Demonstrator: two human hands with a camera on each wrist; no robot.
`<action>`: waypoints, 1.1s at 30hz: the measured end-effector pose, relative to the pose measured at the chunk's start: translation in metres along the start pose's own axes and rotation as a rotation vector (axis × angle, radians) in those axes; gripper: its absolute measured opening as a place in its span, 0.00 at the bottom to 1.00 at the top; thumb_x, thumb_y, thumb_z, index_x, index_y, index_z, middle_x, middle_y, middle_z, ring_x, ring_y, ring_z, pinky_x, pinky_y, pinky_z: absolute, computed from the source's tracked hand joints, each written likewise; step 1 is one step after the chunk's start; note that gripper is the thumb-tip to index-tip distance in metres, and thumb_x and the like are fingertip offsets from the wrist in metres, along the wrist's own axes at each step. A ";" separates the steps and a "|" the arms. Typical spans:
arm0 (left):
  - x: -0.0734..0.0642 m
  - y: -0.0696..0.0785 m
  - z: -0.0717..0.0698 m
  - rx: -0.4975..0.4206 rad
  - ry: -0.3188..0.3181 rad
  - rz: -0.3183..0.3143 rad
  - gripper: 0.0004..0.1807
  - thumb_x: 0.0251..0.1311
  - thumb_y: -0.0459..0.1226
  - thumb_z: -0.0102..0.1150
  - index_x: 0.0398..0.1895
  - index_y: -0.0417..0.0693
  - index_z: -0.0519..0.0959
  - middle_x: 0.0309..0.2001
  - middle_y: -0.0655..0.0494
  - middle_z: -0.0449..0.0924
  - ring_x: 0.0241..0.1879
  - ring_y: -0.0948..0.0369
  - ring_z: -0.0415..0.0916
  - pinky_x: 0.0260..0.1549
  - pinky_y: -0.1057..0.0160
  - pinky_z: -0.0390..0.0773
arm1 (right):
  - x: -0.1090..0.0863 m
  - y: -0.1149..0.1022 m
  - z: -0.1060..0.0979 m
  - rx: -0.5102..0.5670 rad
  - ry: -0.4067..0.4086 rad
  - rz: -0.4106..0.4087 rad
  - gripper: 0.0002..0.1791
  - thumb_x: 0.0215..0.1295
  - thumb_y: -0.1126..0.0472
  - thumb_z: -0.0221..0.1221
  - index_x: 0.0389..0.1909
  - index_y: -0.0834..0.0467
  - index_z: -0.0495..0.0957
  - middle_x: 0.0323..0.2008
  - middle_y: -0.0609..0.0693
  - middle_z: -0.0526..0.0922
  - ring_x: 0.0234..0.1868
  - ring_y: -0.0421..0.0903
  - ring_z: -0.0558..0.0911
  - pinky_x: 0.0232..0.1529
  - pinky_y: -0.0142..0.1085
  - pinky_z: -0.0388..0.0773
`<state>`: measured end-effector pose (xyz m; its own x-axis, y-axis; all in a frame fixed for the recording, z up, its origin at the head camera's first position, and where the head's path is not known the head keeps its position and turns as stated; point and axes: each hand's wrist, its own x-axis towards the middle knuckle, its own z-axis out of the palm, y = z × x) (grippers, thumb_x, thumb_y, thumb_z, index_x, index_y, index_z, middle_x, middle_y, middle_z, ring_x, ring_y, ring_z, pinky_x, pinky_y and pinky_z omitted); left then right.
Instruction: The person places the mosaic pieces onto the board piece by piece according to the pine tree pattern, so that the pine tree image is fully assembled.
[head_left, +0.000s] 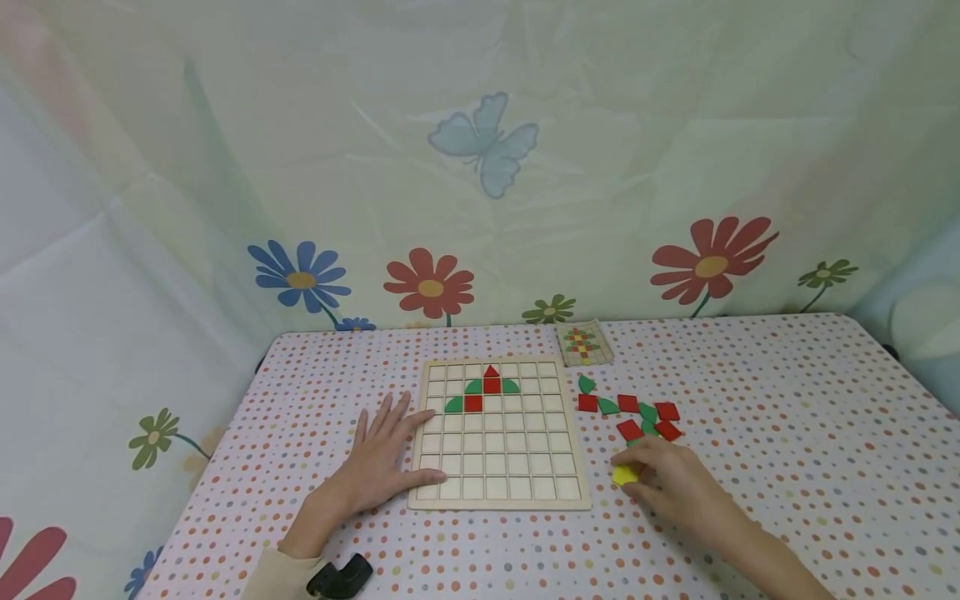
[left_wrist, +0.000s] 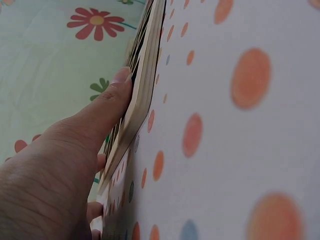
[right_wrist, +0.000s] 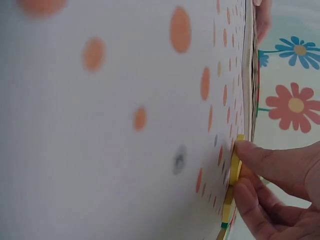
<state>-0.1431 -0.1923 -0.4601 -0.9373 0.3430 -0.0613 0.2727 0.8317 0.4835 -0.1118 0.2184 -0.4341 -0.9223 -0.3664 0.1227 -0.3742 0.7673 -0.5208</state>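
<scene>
A wooden grid board (head_left: 498, 504) lies flat on the dotted table. In its upper rows sit a red triangle (head_left: 491, 372), red squares (head_left: 492, 386) and green quarter-round tiles (head_left: 453, 405). My left hand (head_left: 378, 462) rests spread along the board's left edge, thumb (left_wrist: 107, 102) on the rim. To the right of the board, my right hand (head_left: 675, 483) pinches a yellow tile (head_left: 624, 474) between thumb and fingers, low at the tabletop. Another yellow piece (right_wrist: 228, 204) shows beside it in the right wrist view. Fingers partly cover the yellow tile, so its full outline is hidden.
Loose red tiles (head_left: 627, 403) and green tiles (head_left: 608, 406) lie scattered right of the board, just beyond my right hand. A pattern card (head_left: 592, 354) with a coloured figure on a grid lies behind the board's right corner. A flowered curtain (head_left: 600, 167) hangs behind the table.
</scene>
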 end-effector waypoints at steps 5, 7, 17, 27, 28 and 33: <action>0.000 -0.001 0.001 0.007 -0.001 0.000 0.50 0.59 0.70 0.63 0.81 0.62 0.63 0.85 0.44 0.39 0.84 0.44 0.27 0.74 0.29 0.26 | 0.000 -0.006 0.002 -0.028 -0.006 0.093 0.18 0.50 0.72 0.78 0.44 0.61 0.89 0.37 0.44 0.83 0.32 0.38 0.76 0.32 0.30 0.77; 0.000 -0.001 0.001 0.009 -0.001 0.000 0.50 0.59 0.70 0.63 0.81 0.62 0.63 0.85 0.44 0.39 0.84 0.44 0.27 0.74 0.30 0.26 | 0.000 -0.008 0.003 -0.030 -0.005 0.105 0.18 0.51 0.72 0.78 0.44 0.62 0.89 0.37 0.45 0.82 0.33 0.39 0.75 0.31 0.30 0.76; 0.000 0.000 0.002 0.020 -0.003 -0.013 0.51 0.58 0.71 0.63 0.81 0.61 0.63 0.85 0.44 0.40 0.84 0.44 0.27 0.75 0.30 0.27 | 0.001 -0.013 0.004 -0.035 -0.023 0.178 0.18 0.53 0.73 0.76 0.47 0.64 0.88 0.38 0.47 0.81 0.35 0.41 0.75 0.33 0.32 0.76; 0.001 0.001 0.001 0.024 -0.009 -0.016 0.51 0.58 0.70 0.64 0.81 0.60 0.63 0.85 0.44 0.38 0.84 0.44 0.27 0.75 0.30 0.27 | -0.006 -0.011 0.004 0.063 0.079 0.168 0.18 0.47 0.74 0.79 0.41 0.61 0.88 0.36 0.47 0.82 0.31 0.41 0.81 0.33 0.30 0.83; 0.001 0.001 0.000 0.024 -0.010 -0.014 0.51 0.58 0.70 0.63 0.81 0.60 0.62 0.85 0.44 0.38 0.84 0.44 0.27 0.75 0.30 0.27 | -0.007 -0.010 0.004 0.071 0.089 0.170 0.18 0.47 0.74 0.79 0.40 0.60 0.88 0.35 0.47 0.82 0.31 0.41 0.81 0.32 0.30 0.83; 0.001 0.002 0.000 0.023 -0.008 -0.009 0.51 0.59 0.70 0.63 0.81 0.61 0.62 0.85 0.44 0.38 0.83 0.43 0.27 0.75 0.30 0.27 | -0.009 -0.006 0.006 0.123 0.114 0.186 0.19 0.46 0.75 0.79 0.39 0.57 0.88 0.33 0.45 0.81 0.30 0.39 0.79 0.31 0.29 0.82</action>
<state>-0.1434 -0.1906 -0.4594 -0.9379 0.3393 -0.0725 0.2698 0.8446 0.4624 -0.1003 0.2142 -0.4375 -0.9818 -0.1580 0.1058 -0.1887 0.7433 -0.6418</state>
